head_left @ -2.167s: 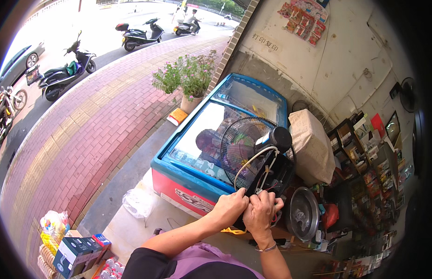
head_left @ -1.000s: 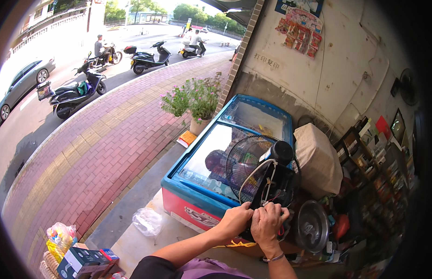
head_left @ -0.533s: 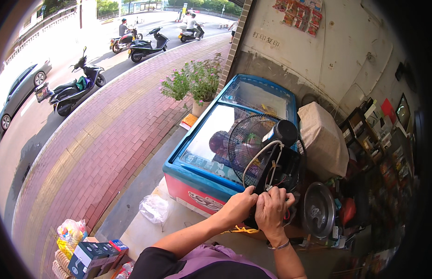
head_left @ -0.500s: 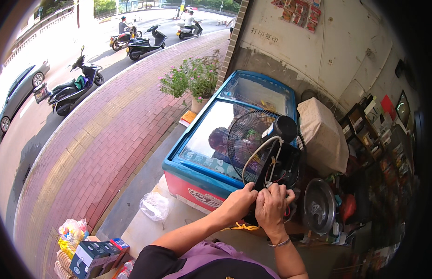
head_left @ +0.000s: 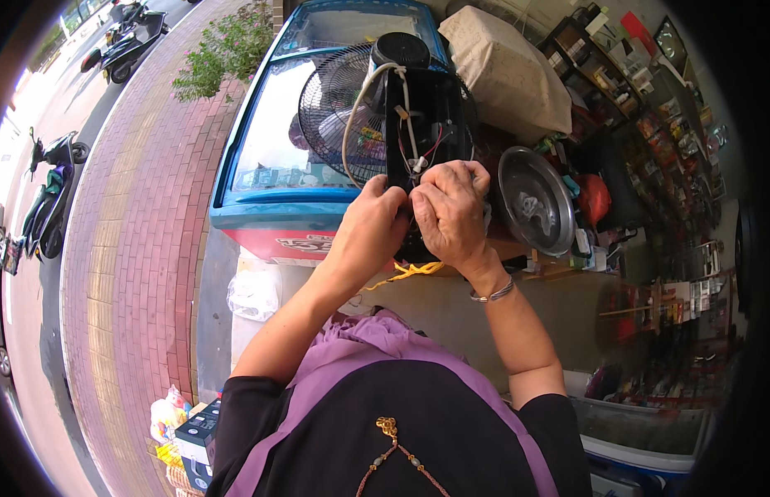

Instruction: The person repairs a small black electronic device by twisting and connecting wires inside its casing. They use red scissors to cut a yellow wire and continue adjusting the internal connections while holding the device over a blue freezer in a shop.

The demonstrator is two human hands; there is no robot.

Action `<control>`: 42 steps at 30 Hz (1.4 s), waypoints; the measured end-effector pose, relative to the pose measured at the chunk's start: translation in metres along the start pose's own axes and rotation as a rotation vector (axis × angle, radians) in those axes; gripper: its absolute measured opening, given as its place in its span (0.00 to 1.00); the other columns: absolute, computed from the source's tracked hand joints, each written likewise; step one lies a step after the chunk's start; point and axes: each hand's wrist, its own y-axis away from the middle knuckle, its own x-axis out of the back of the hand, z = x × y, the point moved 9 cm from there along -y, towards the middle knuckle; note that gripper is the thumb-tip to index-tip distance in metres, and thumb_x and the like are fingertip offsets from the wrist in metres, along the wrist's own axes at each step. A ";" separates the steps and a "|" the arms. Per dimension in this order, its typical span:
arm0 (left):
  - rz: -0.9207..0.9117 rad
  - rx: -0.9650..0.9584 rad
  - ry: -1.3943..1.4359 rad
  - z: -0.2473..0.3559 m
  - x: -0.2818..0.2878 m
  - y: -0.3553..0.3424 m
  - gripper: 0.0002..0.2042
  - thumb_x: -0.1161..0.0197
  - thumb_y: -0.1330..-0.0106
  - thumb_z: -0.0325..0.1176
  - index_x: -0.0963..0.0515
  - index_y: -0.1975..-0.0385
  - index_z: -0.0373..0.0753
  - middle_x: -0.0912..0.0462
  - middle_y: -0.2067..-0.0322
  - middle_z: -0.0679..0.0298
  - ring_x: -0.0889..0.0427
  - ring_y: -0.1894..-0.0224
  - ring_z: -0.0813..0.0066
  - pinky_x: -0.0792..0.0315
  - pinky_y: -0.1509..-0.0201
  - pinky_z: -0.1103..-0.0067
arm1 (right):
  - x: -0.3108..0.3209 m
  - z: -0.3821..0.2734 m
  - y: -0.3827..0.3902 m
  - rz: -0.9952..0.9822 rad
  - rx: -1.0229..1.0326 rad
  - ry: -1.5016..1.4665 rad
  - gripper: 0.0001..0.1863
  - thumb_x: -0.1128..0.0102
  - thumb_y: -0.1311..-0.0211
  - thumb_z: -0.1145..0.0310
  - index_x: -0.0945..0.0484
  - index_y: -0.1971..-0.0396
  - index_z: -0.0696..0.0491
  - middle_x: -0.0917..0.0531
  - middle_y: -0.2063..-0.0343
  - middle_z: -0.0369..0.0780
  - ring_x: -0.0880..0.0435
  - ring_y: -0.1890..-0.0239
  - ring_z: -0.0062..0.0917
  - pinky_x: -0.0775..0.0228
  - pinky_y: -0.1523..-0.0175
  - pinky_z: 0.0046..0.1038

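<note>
Left hand (head_left: 371, 225) and right hand (head_left: 451, 207), side by side, are closed on the near end of an electric fan (head_left: 401, 51), exact part pinched hidden; its wire grille (head_left: 339, 103) lies beyond them, a metal basin (head_left: 556, 189) rightward

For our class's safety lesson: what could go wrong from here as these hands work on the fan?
Thin wires lie exposed in the open black housing near the right hand and might get tugged loose. The pale cable loops down toward the left hand and could snag. The fan lies over the freezer's glass lid, so a slip could scratch it.
</note>
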 end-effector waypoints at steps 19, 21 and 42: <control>-0.147 0.016 0.034 0.018 -0.015 -0.020 0.09 0.38 0.36 0.25 0.19 0.58 0.31 0.20 0.66 0.54 0.16 0.66 0.67 0.23 0.66 0.78 | 0.035 -0.018 0.078 0.170 -0.465 0.111 0.12 0.36 0.51 0.79 0.19 0.64 0.55 0.24 0.60 0.38 0.26 0.54 0.35 0.36 0.52 0.34; -0.163 -0.002 -0.001 0.020 -0.013 -0.022 0.09 0.38 0.36 0.25 0.18 0.59 0.31 0.18 0.66 0.53 0.13 0.61 0.64 0.20 0.64 0.79 | 0.035 -0.022 0.074 0.178 -0.509 0.164 0.11 0.37 0.50 0.79 0.19 0.64 0.56 0.24 0.59 0.39 0.27 0.53 0.35 0.36 0.52 0.34; -0.040 -0.240 -0.502 0.072 -0.004 -0.019 0.11 0.30 0.45 0.27 0.15 0.61 0.41 0.24 0.66 0.62 0.21 0.65 0.68 0.26 0.63 0.76 | 0.036 -0.006 0.098 0.339 -0.503 -0.086 0.09 0.38 0.49 0.80 0.22 0.66 0.61 0.27 0.60 0.43 0.29 0.54 0.39 0.33 0.49 0.37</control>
